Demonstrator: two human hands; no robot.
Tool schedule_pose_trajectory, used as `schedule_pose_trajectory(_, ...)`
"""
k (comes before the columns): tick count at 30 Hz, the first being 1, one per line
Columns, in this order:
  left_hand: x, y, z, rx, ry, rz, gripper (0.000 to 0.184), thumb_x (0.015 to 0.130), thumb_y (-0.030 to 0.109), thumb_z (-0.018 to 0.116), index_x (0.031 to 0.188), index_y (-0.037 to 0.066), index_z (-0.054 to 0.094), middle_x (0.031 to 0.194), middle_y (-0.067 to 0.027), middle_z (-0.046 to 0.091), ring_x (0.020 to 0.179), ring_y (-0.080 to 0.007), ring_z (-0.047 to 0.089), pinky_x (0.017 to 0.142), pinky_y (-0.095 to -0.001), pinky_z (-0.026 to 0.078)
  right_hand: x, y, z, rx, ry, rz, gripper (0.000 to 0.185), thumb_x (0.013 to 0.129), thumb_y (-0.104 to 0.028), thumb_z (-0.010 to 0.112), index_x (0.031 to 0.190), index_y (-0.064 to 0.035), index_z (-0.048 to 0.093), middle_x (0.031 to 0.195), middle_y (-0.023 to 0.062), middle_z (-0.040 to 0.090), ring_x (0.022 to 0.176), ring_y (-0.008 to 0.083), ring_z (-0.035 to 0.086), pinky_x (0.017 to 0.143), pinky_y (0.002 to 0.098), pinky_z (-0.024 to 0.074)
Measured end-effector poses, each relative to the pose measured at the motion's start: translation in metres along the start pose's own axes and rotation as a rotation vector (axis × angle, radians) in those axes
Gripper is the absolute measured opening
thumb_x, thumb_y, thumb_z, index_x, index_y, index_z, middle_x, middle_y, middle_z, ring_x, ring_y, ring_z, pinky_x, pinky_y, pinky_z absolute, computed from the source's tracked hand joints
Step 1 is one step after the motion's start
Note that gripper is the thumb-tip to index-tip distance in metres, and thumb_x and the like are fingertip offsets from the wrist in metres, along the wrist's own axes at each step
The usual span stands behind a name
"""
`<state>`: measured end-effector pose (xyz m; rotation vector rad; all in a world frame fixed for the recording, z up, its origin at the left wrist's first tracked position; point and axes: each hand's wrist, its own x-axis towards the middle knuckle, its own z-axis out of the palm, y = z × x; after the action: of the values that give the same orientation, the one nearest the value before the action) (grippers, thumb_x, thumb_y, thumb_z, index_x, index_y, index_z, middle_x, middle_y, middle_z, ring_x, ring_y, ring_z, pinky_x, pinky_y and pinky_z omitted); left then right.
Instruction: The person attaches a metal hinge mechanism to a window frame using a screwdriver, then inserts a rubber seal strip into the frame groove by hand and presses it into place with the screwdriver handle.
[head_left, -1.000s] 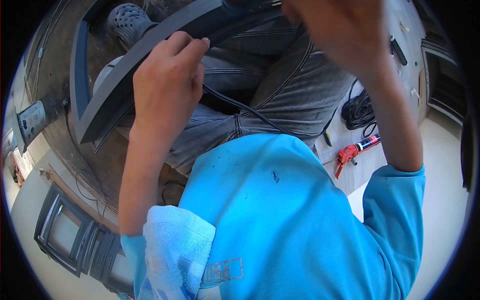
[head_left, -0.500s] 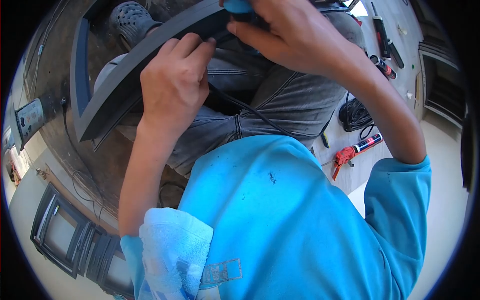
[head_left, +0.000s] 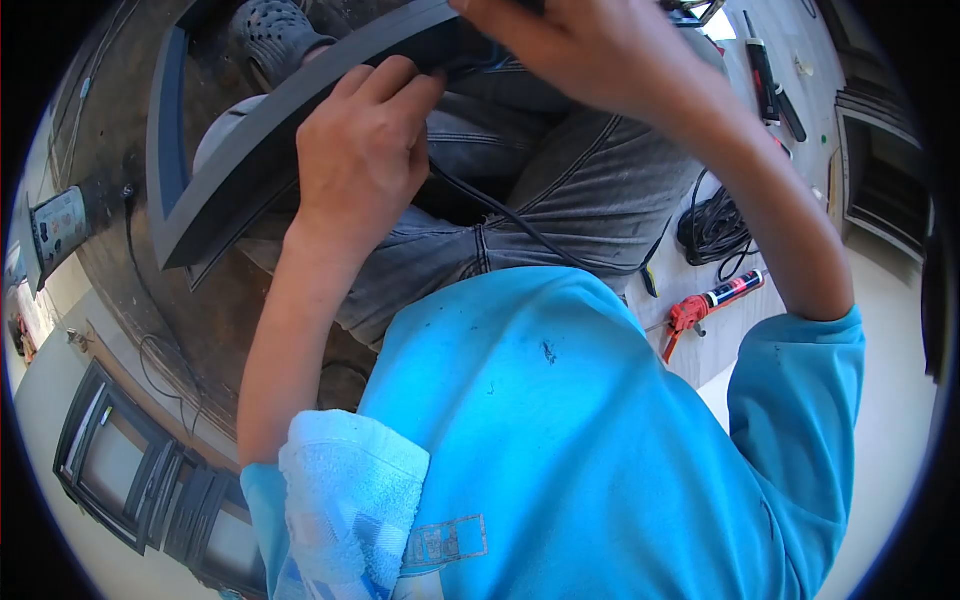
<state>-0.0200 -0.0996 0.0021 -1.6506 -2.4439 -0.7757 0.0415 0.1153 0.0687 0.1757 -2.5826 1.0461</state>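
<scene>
A dark grey frame (head_left: 300, 110), like a window frame, lies tilted across my lap. My left hand (head_left: 362, 150) is closed at its inner edge, fingers curled against the profile; anything small pinched there is hidden. My right hand (head_left: 600, 50) reaches past the top edge of the view, thumb towards the frame. Its fingers are curled and partly cut off, and what they hold does not show. A black cable (head_left: 500, 210) runs from beside my left hand over my grey jeans (head_left: 560, 180).
On the right lie a red caulking gun (head_left: 690, 315), a coiled black cable (head_left: 712, 230) and a black sealant tube (head_left: 760, 75). Several grey frames (head_left: 110, 450) rest at lower left. A grey clog (head_left: 272, 40) is beyond the frame. A towel (head_left: 355, 490) hangs by my left arm.
My right hand has moved up, taking the blue-topped thing it held out of view. The frame and my left hand have shifted slightly right and up in view.
</scene>
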Motion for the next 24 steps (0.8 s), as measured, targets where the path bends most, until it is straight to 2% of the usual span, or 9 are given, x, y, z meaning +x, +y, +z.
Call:
schedule_pose_trajectory(1,0.001,-0.001,0.0,-0.001,0.022,0.011,0.029,0.082,-0.004,0.067,0.107,0.009,0.075,0.095,-0.0037,0.068,0.087,-0.0264,0.067,0.074,-0.0385,0.053,0.003,-0.012,-0.019,-0.037,-0.128,0.014,0.025,0.101,-0.011,0.06,0.119,0.0029,0.049,0.089,0.0134,0.058,0.081,0.0218,0.065,0.07,0.0356,0.0536)
schedule_pose_trajectory(2,0.002,-0.004,0.002,-0.003,0.04,0.02,0.029,0.082,-0.004,0.067,0.106,0.009,0.075,0.094,-0.0037,0.068,0.087,-0.0265,0.067,0.074,-0.0388,0.054,0.01,-0.037,-0.033,0.173,-0.097,0.067,0.027,0.101,-0.012,0.059,0.121,0.0034,0.048,0.089,0.0152,0.059,0.079,0.0252,0.065,0.069,0.038,0.053)
schedule_pose_trajectory(5,-0.005,0.0,0.002,-0.007,0.025,0.012,0.03,0.082,-0.004,0.067,0.107,0.009,0.075,0.094,-0.0043,0.067,0.088,-0.0268,0.067,0.074,-0.0397,0.054,0.003,-0.029,-0.008,0.296,0.092,0.075,0.033,0.099,-0.013,0.059,0.123,0.0052,0.045,0.084,0.0237,0.057,0.076,0.0437,0.061,0.067,0.0503,0.0483)
schedule_pose_trajectory(7,0.0,-0.001,0.001,0.005,0.03,0.012,0.031,0.081,-0.004,0.067,0.108,0.01,0.074,0.094,-0.0049,0.066,0.09,-0.0273,0.067,0.075,-0.0404,0.054,-0.015,0.022,0.019,-0.06,-0.08,-0.067,0.034,0.098,-0.012,0.06,0.123,0.0052,0.046,0.083,0.0245,0.056,0.077,0.0458,0.061,0.066,0.0518,0.0468)
schedule_pose_trajectory(9,-0.002,0.0,0.003,0.002,0.025,-0.003,0.032,0.081,-0.003,0.067,0.109,0.01,0.073,0.095,-0.0057,0.066,0.091,-0.028,0.066,0.076,-0.0412,0.054,-0.005,0.005,0.007,0.055,-0.149,0.053,0.036,0.097,-0.011,0.061,0.124,0.0057,0.045,0.087,0.0272,0.057,0.08,0.0489,0.06,0.068,0.0525,0.0469)
schedule_pose_trajectory(11,-0.006,0.006,0.002,0.008,0.023,-0.047,0.033,0.08,-0.002,0.068,0.11,0.009,0.072,0.097,-0.0075,0.066,0.092,-0.0296,0.065,0.078,-0.0421,0.054,-0.006,0.015,0.012,0.034,-0.121,-0.039,0.036,0.097,-0.011,0.061,0.125,0.0055,0.045,0.089,0.0267,0.058,0.08,0.0471,0.061,0.068,0.0515,0.0468)
schedule_pose_trajectory(16,-0.016,0.026,-0.004,0.132,0.062,-0.154,0.032,0.08,-0.002,0.069,0.111,0.008,0.071,0.098,-0.0112,0.066,0.093,-0.0317,0.064,0.079,-0.0424,0.054,-0.01,0.014,0.011,0.159,-0.079,-0.003,0.035,0.096,-0.007,0.063,0.125,0.0028,0.045,0.089,0.0233,0.059,0.078,0.0404,0.062,0.066,0.0473,0.0455)
schedule_pose_trajectory(20,-0.019,0.021,-0.037,-0.066,0.021,-0.249,0.033,0.078,-0.004,0.068,0.109,0.008,0.07,0.095,-0.0117,0.065,0.085,-0.0326,0.066,0.075,-0.0417,0.054,-0.007,0.008,0.003,0.164,-0.16,0.085,0.034,0.097,-0.008,0.063,0.124,0.0009,0.044,0.088,0.021,0.058,0.076,0.037,0.061,0.066,0.0456,0.0444)
schedule_pose_trajectory(24,-0.023,-0.008,-0.045,-0.16,-0.012,-0.244,0.035,0.079,-0.008,0.065,0.109,0.009,0.073,0.089,-0.0112,0.064,0.079,-0.0336,0.067,0.071,-0.0419,0.054,-0.006,0.013,0.013,-0.054,-0.001,-0.093,0.029,0.098,-0.009,0.064,0.12,0.0005,0.047,0.084,0.0166,0.057,0.074,0.0348,0.06,0.064,0.0444,0.0441)
